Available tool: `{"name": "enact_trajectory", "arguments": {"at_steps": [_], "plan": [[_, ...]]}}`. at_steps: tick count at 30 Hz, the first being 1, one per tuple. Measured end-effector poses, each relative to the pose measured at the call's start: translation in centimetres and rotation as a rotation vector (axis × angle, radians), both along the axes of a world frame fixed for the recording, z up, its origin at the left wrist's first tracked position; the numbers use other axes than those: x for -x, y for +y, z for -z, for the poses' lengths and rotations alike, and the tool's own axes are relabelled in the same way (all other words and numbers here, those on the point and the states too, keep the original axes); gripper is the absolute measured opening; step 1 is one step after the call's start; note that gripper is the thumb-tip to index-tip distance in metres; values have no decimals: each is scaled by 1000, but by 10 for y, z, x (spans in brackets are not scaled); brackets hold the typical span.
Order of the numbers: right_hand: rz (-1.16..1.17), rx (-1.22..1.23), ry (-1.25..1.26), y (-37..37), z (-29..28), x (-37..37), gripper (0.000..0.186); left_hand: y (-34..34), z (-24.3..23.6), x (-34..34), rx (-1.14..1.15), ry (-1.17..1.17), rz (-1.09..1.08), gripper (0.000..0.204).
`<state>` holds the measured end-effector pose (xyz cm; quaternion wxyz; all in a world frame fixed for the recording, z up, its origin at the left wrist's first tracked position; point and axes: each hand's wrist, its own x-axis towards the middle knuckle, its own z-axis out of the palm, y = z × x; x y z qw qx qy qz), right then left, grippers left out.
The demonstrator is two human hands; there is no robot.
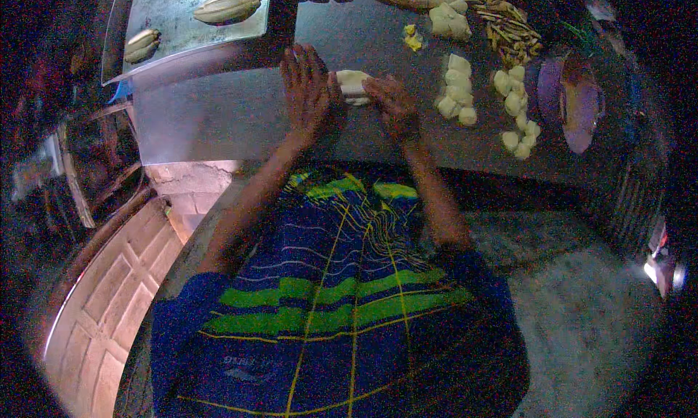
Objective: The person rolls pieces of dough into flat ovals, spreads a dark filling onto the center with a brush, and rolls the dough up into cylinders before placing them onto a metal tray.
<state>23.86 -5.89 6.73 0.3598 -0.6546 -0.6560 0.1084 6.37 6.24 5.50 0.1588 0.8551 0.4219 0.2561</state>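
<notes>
Dough piece (352, 83): pale, oblong, lay on the dark worktop (233, 120) between the two hands, near the far middle of the surface.
Left hand (309, 90): lay flat, fingers stretched and spread, palm down on the worktop, its inner edge touching the dough piece; gripped nothing.
Right hand (392, 101): rested open with fingers loosely bent, pressed against the other side of the dough piece; no closed grasp seen.
Dough lumps, nearer (456, 90): bunched in a short column just right of the dough piece, past the right hand.
Dough lumps, farther (518, 112): strung in a second column further right of the dough piece.
Small yellow scrap (413, 38): sat beyond the dough piece, slightly right.
Strips (509, 29): thin, yellowish, heaped far right and beyond the dough piece.
Round purple dish (571, 98): stood well right of the dough piece, past both columns.
Metal tray (171, 7): lay beyond and left of the dough piece, carrying two shaped, seamed dough pockets (227, 5).
Way between tray and dough piece: bare worktop, blocked only by the left hand.
</notes>
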Motion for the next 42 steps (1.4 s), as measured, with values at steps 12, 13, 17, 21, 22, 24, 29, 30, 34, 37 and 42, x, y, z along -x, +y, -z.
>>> {"name": "enact_trajectory", "arguments": {"at_steps": [12,13,17,21,22,24,29,30,34,37,42], "plan": [[104,16,-99,-46,2,22,53,-46,7,20,102,181,94,70],[114,25,-113,-49,3,24,53,-48,7,22,102,184,102,71],[145,7,-40,-56,1,31,52,-55,7,31,105,217,125,73],[180,10,-64,-70,11,34,51,-63,-5,40,127,216,144,75],[185,5,-62,-74,11,36,50,-66,-16,41,170,157,144,74],[195,80,-135,-88,15,41,49,-76,-13,58,226,127,213,73],[177,-28,-126,-89,27,39,48,-74,-26,69,310,-89,269,74],[165,-19,-131,-82,17,33,49,-69,-37,63,318,-104,234,73],[243,245,-304,-43,-11,42,56,-58,-43,31,262,3,84,72],[364,373,-286,-10,-44,56,71,-43,-44,13,136,72,20,75],[422,332,-366,38,-60,36,72,-8,-70,-21,69,249,-46,80]]}}
